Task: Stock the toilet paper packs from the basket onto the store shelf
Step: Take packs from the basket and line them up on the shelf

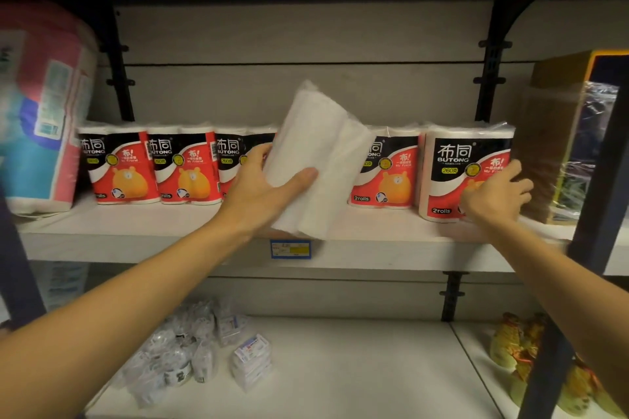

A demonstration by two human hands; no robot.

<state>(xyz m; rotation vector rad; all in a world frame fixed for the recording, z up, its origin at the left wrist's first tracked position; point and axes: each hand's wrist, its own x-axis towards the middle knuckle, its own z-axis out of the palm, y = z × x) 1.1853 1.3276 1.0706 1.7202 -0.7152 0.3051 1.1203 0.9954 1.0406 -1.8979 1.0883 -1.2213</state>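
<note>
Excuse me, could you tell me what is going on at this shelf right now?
A person is stocking toilet paper packs on the middle shelf. The left hand grips a tilted pack, its plain white side showing, over the gap in the row. The right hand rests on the rightmost pack, which stands nearer the front edge than the others. Four more packs already stand upright in the row.

Tilted white pack point(320, 160) (plain side) on shelf point(170, 231)
</note>
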